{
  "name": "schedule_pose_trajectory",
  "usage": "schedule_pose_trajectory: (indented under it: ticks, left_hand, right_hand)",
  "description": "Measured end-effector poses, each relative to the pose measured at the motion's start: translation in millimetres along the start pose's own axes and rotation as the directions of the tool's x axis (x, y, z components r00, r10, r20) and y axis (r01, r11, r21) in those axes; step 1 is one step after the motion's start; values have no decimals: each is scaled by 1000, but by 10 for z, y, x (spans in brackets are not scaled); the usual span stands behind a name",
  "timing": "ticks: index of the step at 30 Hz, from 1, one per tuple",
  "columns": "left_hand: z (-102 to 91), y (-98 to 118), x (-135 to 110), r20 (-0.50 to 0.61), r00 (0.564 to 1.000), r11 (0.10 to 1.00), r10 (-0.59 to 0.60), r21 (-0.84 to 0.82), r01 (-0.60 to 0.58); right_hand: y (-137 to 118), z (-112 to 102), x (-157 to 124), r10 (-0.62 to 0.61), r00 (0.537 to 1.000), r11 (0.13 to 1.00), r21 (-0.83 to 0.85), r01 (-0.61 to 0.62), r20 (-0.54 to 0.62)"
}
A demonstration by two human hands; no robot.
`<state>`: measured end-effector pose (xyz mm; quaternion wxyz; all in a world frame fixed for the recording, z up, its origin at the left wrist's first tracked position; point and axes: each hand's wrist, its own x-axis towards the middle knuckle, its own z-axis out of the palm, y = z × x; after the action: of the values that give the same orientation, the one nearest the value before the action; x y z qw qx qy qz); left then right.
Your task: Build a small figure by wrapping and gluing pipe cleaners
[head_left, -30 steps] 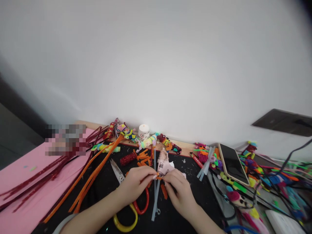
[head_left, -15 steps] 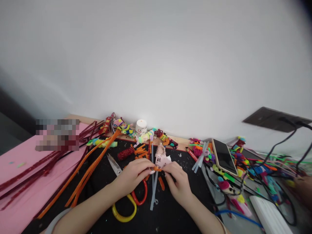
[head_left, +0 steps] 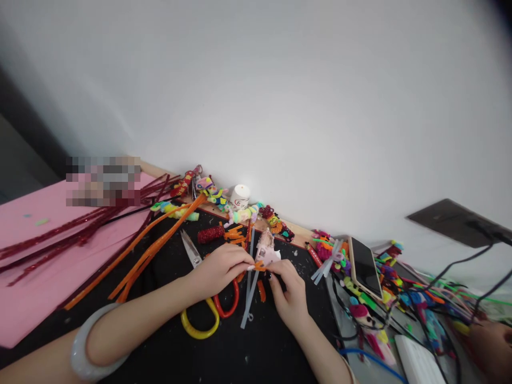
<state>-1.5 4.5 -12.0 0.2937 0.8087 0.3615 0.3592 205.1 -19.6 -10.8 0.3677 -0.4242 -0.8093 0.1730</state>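
My left hand (head_left: 222, 269) and my right hand (head_left: 288, 290) meet over the black mat (head_left: 240, 346), both pinching a short orange pipe-cleaner piece (head_left: 260, 265) between the fingertips. Just behind the fingers lies a pink glue gun (head_left: 268, 250). Scissors (head_left: 208, 298) with one red and one yellow loop lie under my left hand, blades pointing away. Pale glue sticks (head_left: 250, 288) lie between my hands. A pale bangle (head_left: 82, 349) sits on my left wrist.
Long orange pipe cleaners (head_left: 156, 248) and red glittery ones (head_left: 60, 234) lie at left over a pink sheet (head_left: 36, 282). A white tape roll (head_left: 241, 196) and small colourful figures line the wall. A phone (head_left: 363, 266), cables and more craft pieces crowd the right. Another person's hand (head_left: 490, 341) shows at far right.
The view has tilted and shifted; my hands stay together on the orange piece, drawn slightly nearer the glue gun. Another person's hand now shows more at the right edge.
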Motion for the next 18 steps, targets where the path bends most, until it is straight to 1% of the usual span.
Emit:
schedule_pose_trajectory:
  ticks: [3, 5, 7, 8, 12, 14, 16, 18]
  left_hand:
    - [-7, -8, 2, -42, 999, 1000, -7, 24, 8]
    - [-18, -21, 7, -92, 996, 999, -16, 41, 20]
    - [-34, -40, 12, -145, 989, 997, -42, 51, 50]
    - [-44, -51, 15, -170, 984, 996, -60, 54, 70]
    - [-77, -88, 25, -226, 966, 989, -122, 57, 138]
    - [-85, -97, 28, -238, 961, 985, -138, 65, 158]
    - [-87, -97, 30, -246, 958, 982, -151, 71, 173]
    - [-87, -92, 33, -249, 956, 981, -156, 73, 179]
  right_hand:
    - [8, -5, -1, 17, 1000, 1000, -25, -17, 1]
    - [32, -11, 5, 44, 997, 995, -90, -50, -61]
    - [67, -14, 17, 74, 988, 976, -192, -99, -134]
    - [86, -12, 24, 96, 985, 960, -249, -130, -146]
    - [157, 18, 39, 261, 959, 855, -435, -283, -112]
    - [188, 37, 33, 319, 943, 812, -485, -324, -96]
    - [213, 46, 29, 342, 936, 796, -505, -335, -83]
    - [221, 41, 34, 332, 939, 810, -483, -333, -91]
